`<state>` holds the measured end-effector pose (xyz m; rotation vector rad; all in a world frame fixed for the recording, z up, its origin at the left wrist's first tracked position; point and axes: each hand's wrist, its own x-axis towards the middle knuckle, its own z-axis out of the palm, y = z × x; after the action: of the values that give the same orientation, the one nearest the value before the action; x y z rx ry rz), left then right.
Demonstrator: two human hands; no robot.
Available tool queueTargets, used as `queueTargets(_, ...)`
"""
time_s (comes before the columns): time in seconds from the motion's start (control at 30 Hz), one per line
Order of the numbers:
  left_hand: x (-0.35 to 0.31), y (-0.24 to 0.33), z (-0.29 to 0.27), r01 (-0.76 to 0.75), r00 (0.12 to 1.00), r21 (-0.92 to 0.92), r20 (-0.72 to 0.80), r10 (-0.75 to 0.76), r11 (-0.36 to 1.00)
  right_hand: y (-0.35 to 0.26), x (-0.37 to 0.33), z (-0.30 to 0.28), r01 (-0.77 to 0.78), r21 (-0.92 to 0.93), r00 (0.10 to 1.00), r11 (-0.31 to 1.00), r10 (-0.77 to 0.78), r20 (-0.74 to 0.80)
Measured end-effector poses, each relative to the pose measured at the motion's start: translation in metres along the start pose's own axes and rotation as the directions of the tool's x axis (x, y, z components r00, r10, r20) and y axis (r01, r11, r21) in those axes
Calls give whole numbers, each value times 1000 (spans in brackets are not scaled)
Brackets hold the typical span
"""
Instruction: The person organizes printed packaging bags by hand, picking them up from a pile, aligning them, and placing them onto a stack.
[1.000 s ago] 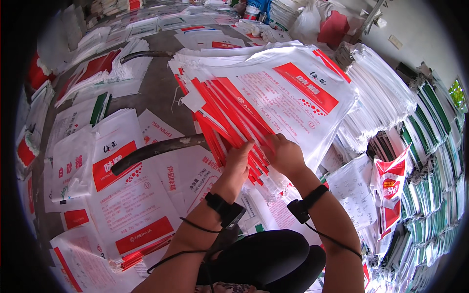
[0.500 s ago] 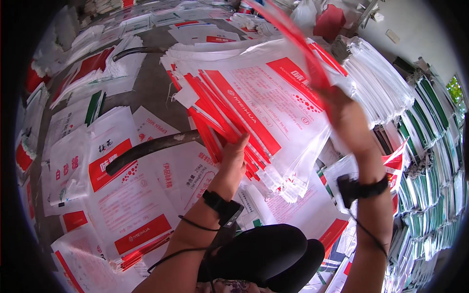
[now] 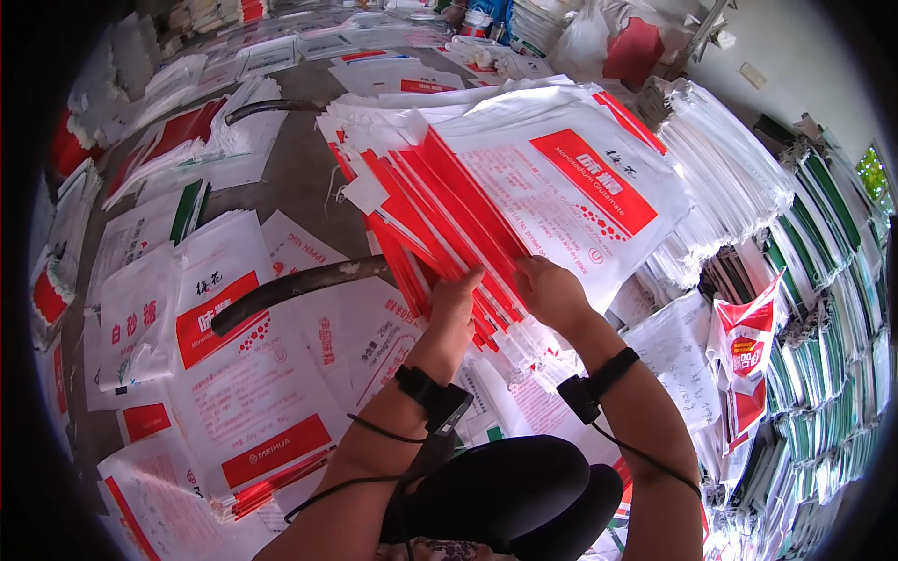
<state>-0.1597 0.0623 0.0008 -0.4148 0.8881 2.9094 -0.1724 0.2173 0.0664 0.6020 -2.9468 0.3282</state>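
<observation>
A stack of white and red woven sacks (image 3: 571, 168) lies in front of me, its folded red edges fanned out toward my knees. My left hand (image 3: 454, 307) grips the near left edge of those folds, thumb on top and the other fingers hidden beneath. Close by on the right, my right hand (image 3: 554, 294) is closed on the edge of the top sack, its fingertips partly hidden. A small white paper slip (image 3: 365, 192) lies on the left side of the folds. Black bands with cables circle both my wrists.
A dark curved bar (image 3: 290, 292) sticks out left of the stack, with a second one (image 3: 267, 107) farther off. Flat sacks (image 3: 248, 374) cover the floor on the left. Tall piles of folded sacks (image 3: 814, 280) stand along the right wall. A crumpled red and white sack (image 3: 746, 346) leans there.
My right hand has come down from the upper right to the stack's near edge. The blurred red and white sack it was swinging now lies flat on top. My left hand has stayed put.
</observation>
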Motion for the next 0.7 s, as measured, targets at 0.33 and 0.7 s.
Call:
queueTargets(0.33,10,-5,-6,-3,999,12,43,2,1000,-1,35,-211,58,-446,928,893,-213,-304)
queueTargets(0.7,7,-6,-8,15,999,11,37,-15,1000,5,-8,-10,201,-385,975,901,-221,-10)
